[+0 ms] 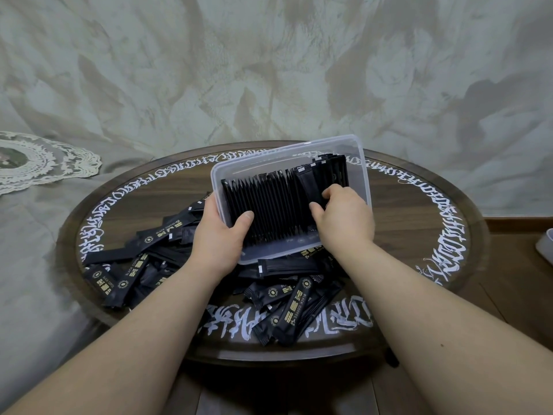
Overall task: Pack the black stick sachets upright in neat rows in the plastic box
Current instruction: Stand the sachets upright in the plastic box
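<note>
A clear plastic box (pixel 357 163) is tilted toward me over the round table. Inside it stands a tight row of black stick sachets (pixel 269 202), upright and edge-on. My left hand (pixel 220 235) grips the box's near left corner, thumb over the rim and against the row. My right hand (pixel 344 220) is inside the box at the row's right end, its fingers curled round a few sachets (pixel 311 187). Loose black sachets (pixel 134 265) lie heaped on the table to the left, and more loose sachets (pixel 294 307) lie in front of the box.
The round dark wooden table (pixel 419 223) has white script around its rim. A grey patterned cloth (pixel 269 70) lies behind and to the left, with a lace doily (pixel 45 163) on it. A white object (pixel 546 247) shows at the right edge.
</note>
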`<state>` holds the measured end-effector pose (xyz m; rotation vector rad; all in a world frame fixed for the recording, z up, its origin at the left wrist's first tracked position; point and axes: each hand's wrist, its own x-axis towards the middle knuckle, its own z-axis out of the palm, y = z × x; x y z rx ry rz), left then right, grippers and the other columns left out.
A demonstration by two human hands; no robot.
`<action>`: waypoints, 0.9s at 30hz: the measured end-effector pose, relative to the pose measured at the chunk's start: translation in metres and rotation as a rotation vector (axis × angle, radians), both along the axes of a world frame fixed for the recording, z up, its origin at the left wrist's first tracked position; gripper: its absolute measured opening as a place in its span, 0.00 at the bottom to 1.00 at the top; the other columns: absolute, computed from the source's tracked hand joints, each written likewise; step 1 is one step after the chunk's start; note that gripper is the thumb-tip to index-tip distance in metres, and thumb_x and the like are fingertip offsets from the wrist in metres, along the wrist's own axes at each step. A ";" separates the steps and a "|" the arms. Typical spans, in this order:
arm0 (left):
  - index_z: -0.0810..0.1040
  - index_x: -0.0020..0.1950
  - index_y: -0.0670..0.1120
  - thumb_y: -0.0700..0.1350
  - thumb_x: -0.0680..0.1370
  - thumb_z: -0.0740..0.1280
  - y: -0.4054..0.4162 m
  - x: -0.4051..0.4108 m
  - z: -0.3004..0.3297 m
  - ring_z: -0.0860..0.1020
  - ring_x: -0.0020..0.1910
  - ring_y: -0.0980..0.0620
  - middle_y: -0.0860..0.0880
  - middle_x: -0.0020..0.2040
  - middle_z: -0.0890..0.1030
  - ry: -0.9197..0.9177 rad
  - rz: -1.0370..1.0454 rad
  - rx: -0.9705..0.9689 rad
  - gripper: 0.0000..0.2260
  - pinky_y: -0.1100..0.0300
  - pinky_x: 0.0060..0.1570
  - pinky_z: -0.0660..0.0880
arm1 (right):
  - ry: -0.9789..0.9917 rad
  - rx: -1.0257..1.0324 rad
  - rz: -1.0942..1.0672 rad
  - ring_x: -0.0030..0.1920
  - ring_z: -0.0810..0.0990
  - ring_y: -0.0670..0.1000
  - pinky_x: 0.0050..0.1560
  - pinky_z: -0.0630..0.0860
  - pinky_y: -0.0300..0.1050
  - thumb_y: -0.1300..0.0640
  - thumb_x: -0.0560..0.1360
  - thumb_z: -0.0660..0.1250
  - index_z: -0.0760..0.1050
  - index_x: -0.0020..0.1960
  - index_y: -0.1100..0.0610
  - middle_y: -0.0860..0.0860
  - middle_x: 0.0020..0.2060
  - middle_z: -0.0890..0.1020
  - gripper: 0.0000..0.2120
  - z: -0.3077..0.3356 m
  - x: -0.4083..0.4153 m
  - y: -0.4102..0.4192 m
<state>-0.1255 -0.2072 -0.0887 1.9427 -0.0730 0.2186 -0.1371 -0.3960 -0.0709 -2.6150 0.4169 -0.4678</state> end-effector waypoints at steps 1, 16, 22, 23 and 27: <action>0.65 0.71 0.54 0.46 0.77 0.68 0.000 0.000 0.000 0.74 0.56 0.59 0.60 0.56 0.75 0.001 0.001 -0.005 0.24 0.65 0.55 0.65 | -0.005 -0.006 -0.003 0.51 0.77 0.56 0.44 0.67 0.44 0.48 0.78 0.61 0.73 0.60 0.54 0.51 0.55 0.76 0.14 0.000 0.000 0.000; 0.65 0.71 0.54 0.46 0.78 0.67 -0.001 -0.002 0.002 0.73 0.56 0.59 0.61 0.56 0.74 0.003 0.013 0.021 0.23 0.65 0.54 0.64 | -0.110 0.132 0.078 0.51 0.77 0.52 0.50 0.72 0.45 0.45 0.76 0.64 0.75 0.60 0.55 0.49 0.47 0.81 0.17 -0.002 0.003 0.004; 0.64 0.72 0.54 0.46 0.78 0.67 -0.001 -0.003 0.003 0.73 0.56 0.59 0.60 0.58 0.75 0.009 0.008 0.012 0.24 0.65 0.55 0.64 | -0.072 0.057 0.098 0.52 0.78 0.53 0.50 0.73 0.44 0.48 0.77 0.64 0.76 0.60 0.54 0.51 0.47 0.82 0.15 -0.003 0.006 0.003; 0.64 0.72 0.54 0.46 0.78 0.68 -0.001 -0.003 0.003 0.73 0.56 0.59 0.60 0.57 0.75 0.010 0.011 0.012 0.24 0.65 0.55 0.64 | -0.074 0.059 0.090 0.54 0.78 0.53 0.51 0.73 0.45 0.48 0.77 0.64 0.75 0.63 0.54 0.51 0.48 0.82 0.17 -0.003 0.007 0.002; 0.64 0.72 0.54 0.47 0.78 0.67 -0.001 -0.004 0.004 0.73 0.55 0.59 0.61 0.56 0.74 0.011 0.014 0.017 0.24 0.65 0.54 0.64 | -0.078 0.049 0.093 0.55 0.77 0.54 0.53 0.72 0.44 0.47 0.77 0.64 0.71 0.67 0.55 0.51 0.50 0.82 0.21 -0.003 0.008 0.002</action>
